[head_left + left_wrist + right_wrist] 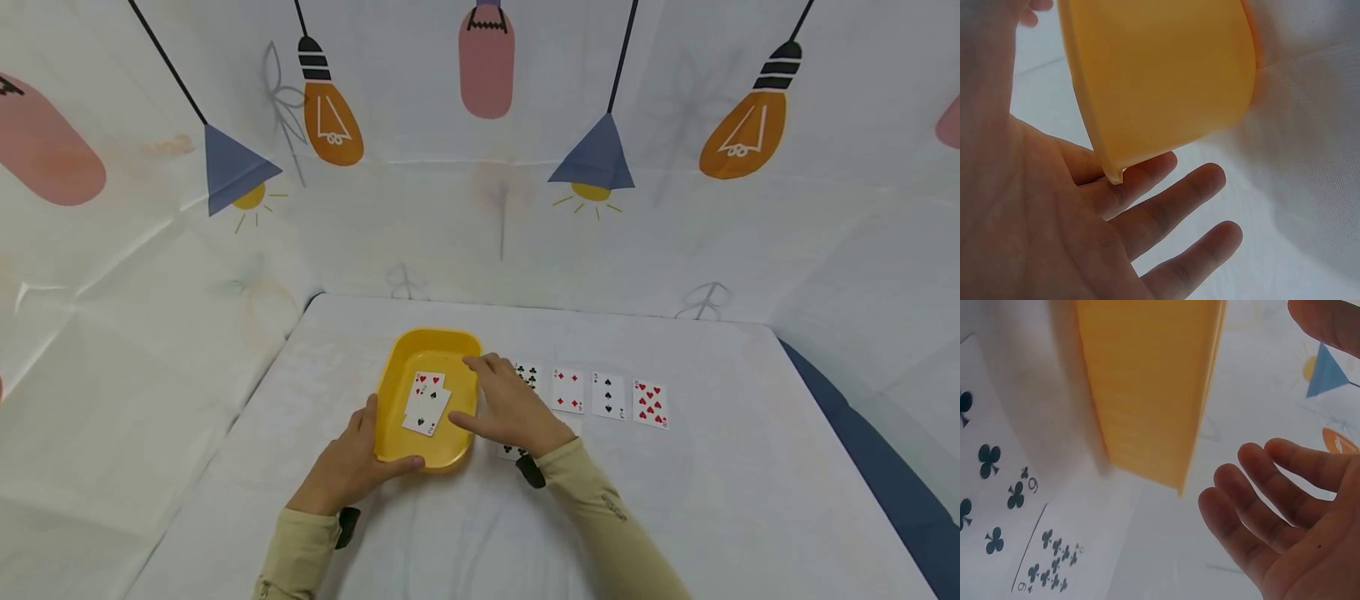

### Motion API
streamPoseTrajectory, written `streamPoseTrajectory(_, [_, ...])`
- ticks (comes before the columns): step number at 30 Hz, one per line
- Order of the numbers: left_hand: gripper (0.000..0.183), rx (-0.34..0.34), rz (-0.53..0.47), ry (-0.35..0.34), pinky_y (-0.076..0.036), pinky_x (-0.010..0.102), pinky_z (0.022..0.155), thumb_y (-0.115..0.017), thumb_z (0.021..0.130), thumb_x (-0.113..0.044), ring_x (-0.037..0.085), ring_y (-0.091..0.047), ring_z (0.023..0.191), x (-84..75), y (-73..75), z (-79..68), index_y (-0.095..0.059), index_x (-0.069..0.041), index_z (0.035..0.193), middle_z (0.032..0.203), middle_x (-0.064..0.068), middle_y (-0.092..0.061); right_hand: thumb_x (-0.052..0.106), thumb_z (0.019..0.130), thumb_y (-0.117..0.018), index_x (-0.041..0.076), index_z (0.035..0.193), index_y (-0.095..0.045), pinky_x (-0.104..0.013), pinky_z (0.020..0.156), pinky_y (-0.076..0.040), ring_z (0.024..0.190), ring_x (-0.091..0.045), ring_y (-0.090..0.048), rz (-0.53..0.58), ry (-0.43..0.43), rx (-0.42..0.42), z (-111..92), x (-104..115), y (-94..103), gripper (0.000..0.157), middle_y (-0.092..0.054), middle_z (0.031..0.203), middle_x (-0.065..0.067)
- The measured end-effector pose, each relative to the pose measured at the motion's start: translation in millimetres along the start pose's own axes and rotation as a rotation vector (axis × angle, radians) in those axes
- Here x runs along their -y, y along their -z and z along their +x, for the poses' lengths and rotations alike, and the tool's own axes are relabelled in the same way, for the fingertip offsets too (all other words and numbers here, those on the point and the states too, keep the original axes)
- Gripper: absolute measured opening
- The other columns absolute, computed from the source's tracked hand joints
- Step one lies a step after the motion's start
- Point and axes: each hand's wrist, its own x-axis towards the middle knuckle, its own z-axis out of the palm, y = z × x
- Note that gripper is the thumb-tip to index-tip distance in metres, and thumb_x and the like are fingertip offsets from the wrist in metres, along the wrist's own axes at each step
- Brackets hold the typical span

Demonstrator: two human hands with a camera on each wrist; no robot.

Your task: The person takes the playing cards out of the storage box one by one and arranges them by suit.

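Observation:
A yellow plastic tray (390, 442) stands on the white-covered table, with a hearts playing card (428, 380) and a spades playing card (427, 413) overlapping inside it. My left hand (345, 467) is at the tray's near left corner, fingers along its left side and thumb by the near rim. In the left wrist view its fingers (1179, 200) extend loosely past the tray's rim. Over the tray's right side is my right hand (513, 408), fingers spread and nothing held. The right wrist view shows its fingers (1241, 512) apart from the tray wall.
Right of the tray runs a row of face-up cards: clubs (528, 373), diamonds (567, 391), spades (608, 396) and hearts (650, 404). Another clubs card (510, 452) lies nearer, partly hidden by my right wrist. A lamp-patterned white sheet (420, 208) hangs behind the table.

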Motion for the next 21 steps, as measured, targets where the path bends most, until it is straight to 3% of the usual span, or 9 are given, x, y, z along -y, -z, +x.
streamPoseTrajectory(9, [0.136,-0.004,0.012,-0.012,-0.048,0.059,0.098,-0.068,0.075,-0.080,0.048,-0.059,0.113,0.0,1.5,0.2,-0.005,0.006,0.160,0.154,0.031,-0.034,0.057,0.087,-0.072,0.005,0.149,-0.046,-0.041,0.107,-0.045,0.128,-0.027,-0.047,-0.012,0.006,0.010,19,7,-4.9,0.085,-0.049,0.145,-0.012])
streamPoseTrajectory(21, [0.135,-0.002,0.012,-0.016,-0.048,0.059,0.098,-0.068,0.076,-0.080,0.048,-0.059,0.115,-1.6,2.1,-0.6,-0.006,0.006,0.160,0.154,0.030,-0.034,0.055,0.084,-0.076,0.006,0.151,-0.043,-0.036,0.107,-0.045,0.128,-0.025,-0.047,-0.051,0.000,0.076,32,16,-32.2,0.090,-0.048,0.144,-0.013])
